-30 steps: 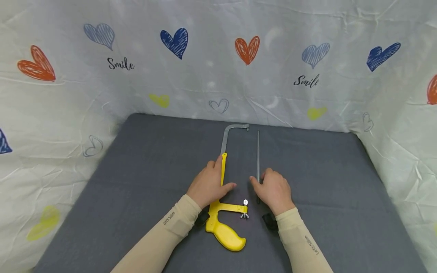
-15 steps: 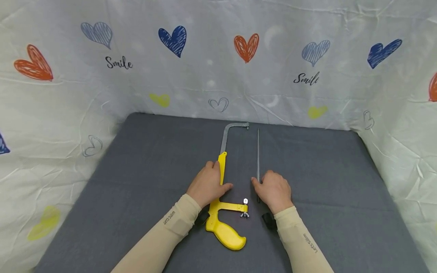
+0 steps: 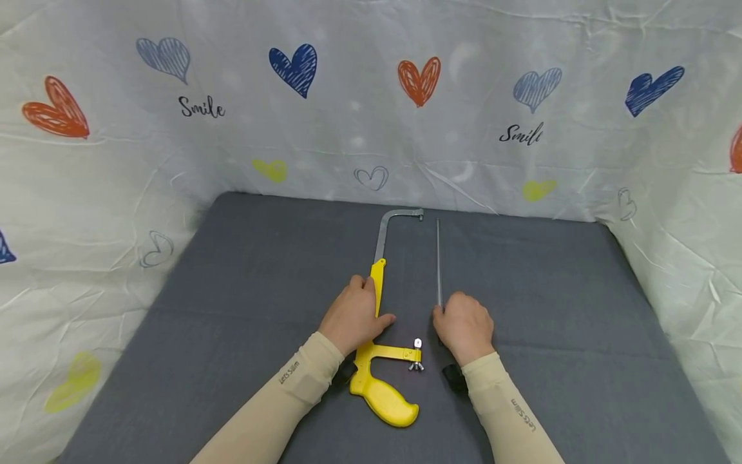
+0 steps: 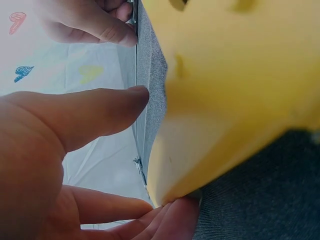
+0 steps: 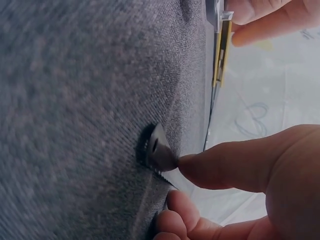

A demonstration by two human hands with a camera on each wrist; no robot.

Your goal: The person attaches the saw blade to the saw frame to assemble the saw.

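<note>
A yellow hacksaw frame (image 3: 385, 401) lies on the grey cloth, its silver bow pointing away and its wing nut (image 3: 416, 366) near the handle. My left hand (image 3: 350, 316) rests at its left side. In the left wrist view, fingertips touch the edge of the yellow body (image 4: 225, 85) while the straight thumb stands apart from it. To the right lies a thin hacksaw blade (image 3: 438, 264), parallel to the frame. My right hand (image 3: 466, 328) pinches its near part between thumb and fingers. The right wrist view shows the holed blade end (image 5: 159, 147) slanting up from the cloth at the thumb tip.
The grey cloth (image 3: 261, 258) covers the table. Behind and at both sides hangs a white curtain (image 3: 348, 116) printed with hearts and words. A dark wrist camera (image 3: 455, 379) sits under the right wrist.
My right thumb has moved rightward and in against the blade, closing toward the fingers. My left fingers have drawn back slightly along the frame, which stays in place.
</note>
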